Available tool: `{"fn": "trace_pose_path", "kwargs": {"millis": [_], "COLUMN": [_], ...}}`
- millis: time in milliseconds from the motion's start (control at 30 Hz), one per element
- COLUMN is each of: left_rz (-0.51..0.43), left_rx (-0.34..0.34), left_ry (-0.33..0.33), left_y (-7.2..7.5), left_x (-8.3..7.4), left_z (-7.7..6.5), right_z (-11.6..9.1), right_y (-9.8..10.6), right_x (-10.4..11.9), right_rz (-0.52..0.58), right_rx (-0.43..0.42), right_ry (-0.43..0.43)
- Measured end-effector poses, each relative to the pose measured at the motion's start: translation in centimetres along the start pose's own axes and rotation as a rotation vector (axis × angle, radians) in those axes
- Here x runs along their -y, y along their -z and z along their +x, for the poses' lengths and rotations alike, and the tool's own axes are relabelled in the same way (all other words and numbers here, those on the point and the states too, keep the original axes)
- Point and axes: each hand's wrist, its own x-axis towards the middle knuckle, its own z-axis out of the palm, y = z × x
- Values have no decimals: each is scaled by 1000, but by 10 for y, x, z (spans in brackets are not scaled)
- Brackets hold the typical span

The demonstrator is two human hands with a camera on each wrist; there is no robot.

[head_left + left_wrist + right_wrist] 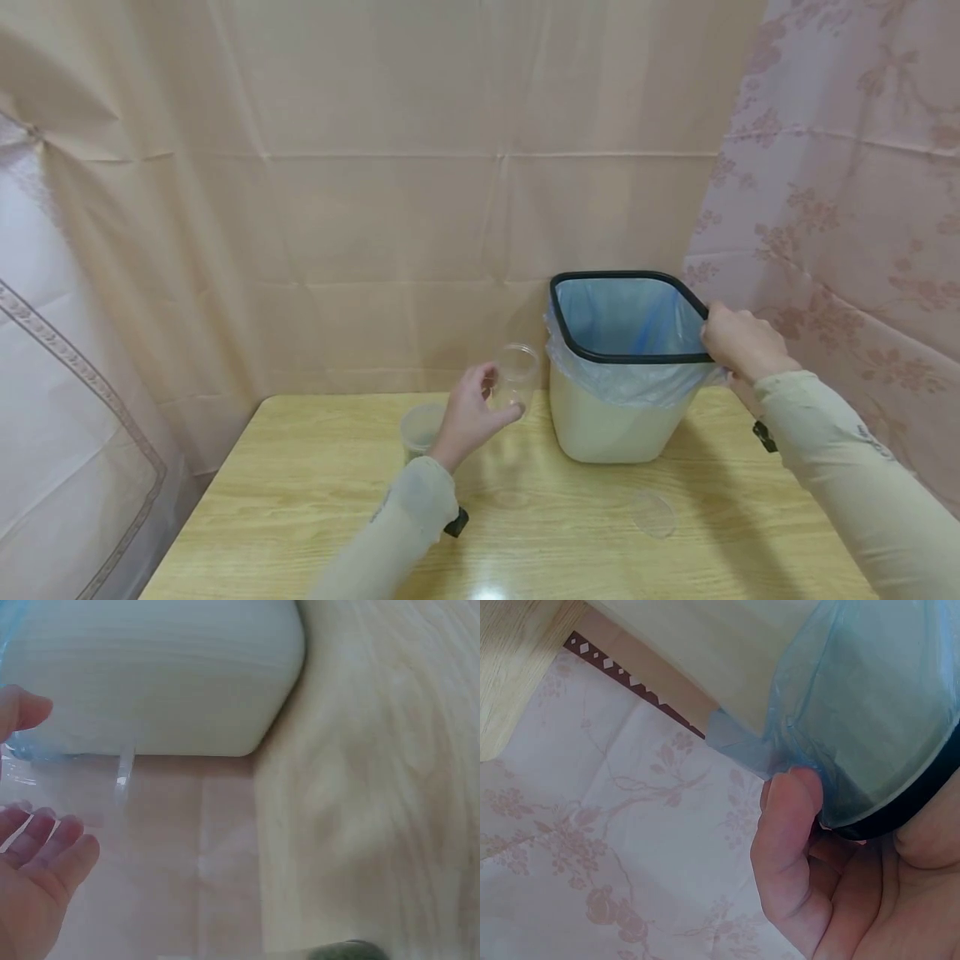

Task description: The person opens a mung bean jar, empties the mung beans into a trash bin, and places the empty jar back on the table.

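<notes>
My left hand (474, 417) holds a clear plastic cup (517, 371) above the table, just left of the bin. In the left wrist view, the thumb and fingers lie on opposite sides of the cup's see-through wall. A cream trash bin (611, 433) stands upright at the back right, with a black rim (637, 359) and a thin bluish bag (600, 379) folded over its edge. At the bin's right corner, my right hand (748, 343) grips the rim; the right wrist view shows its fingers curled beneath the rim against the bag.
Behind the left wrist stands another clear container (422, 425), partly hidden, its contents unclear. A flat, clear round lid (655, 513) lies on the wooden table (315, 500) in front of the bin. Beige cloth (375, 208) hangs behind, and flowered cloth (847, 217) hangs at the right.
</notes>
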Motion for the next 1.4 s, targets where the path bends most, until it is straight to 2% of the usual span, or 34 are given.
{"fn": "trace_pose_path", "kwargs": {"millis": [200,333,600,900,1400], "left_rz": [57,99,2,-18,59], "left_rx": [64,112,118,135,208], "left_ry": [0,37,126,175,220], "left_y": [-5,-8,-14,-21,-27], "left_x": [10,17,27,35,41], "left_z": [-7,-14,-22,-29,-37], "right_z": [0,0,1,0,-2], "right_y": [1,1,0,-2,-9], "right_x": [0,0,0,-1,9], "right_rz": [-2,0,0,-3,-102], "right_rx": [-14,-6,-15,-31,-222], "right_ry": [7,0,2,-2,26]}}
